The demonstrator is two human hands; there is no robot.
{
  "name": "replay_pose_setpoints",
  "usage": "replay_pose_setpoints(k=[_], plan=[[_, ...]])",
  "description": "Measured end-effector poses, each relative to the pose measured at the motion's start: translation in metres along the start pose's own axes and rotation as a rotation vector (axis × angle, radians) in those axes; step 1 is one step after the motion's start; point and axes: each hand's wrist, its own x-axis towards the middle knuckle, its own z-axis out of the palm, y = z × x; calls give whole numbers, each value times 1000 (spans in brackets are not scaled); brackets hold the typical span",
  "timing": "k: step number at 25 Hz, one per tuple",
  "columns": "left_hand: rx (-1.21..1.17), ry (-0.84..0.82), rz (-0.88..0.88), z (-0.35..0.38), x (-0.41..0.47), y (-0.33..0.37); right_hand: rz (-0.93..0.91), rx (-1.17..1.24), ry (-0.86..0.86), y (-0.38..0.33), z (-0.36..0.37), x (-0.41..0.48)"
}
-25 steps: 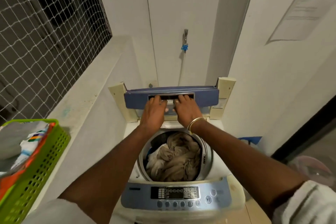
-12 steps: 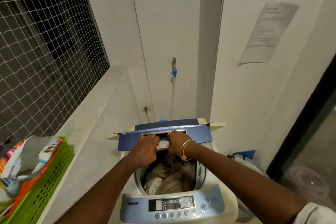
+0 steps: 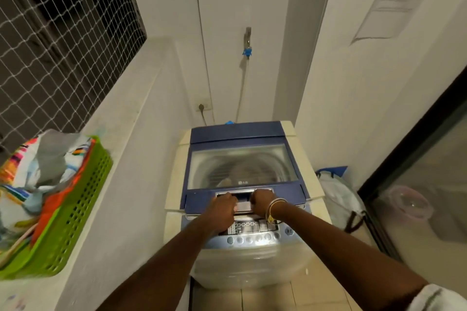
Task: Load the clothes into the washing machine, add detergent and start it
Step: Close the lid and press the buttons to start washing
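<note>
A top-loading washing machine (image 3: 177,177) stands in the corner, cream body with a blue lid (image 3: 237,134). The lid lies flat and closed. Through its clear window I make out beige clothes (image 3: 242,171) in the drum. My left hand (image 3: 222,207) and my right hand (image 3: 262,201) both grip the recessed handle at the lid's front edge, fingers curled into it. A gold bangle sits on my right wrist. The control panel (image 3: 252,228) with its round buttons lies just below my hands.
A green laundry basket (image 3: 73,212) with colourful clothes sits on the ledge at left, under a netted window. A tap (image 3: 247,40) and a wall socket (image 3: 203,107) are behind the machine. A white bag (image 3: 338,197) stands to its right, beside a dark glass door (image 3: 417,159).
Both hands have pulled the folded lid forward and down from upright. It now lies flat over the drum, covering the clothes.
</note>
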Motion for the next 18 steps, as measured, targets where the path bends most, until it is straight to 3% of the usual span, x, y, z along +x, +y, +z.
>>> replay_pose_setpoints(k=[8, 14, 18], plan=[[-90, -68, 55, 18, -8, -10, -10, 31, 80, 11, 30, -7], [-91, 91, 76, 8, -42, 6, -114, -65, 341, 20, 34, -51], [-30, 145, 18, 8, -63, 27, -184, -183, 386, 26, 41, -77]])
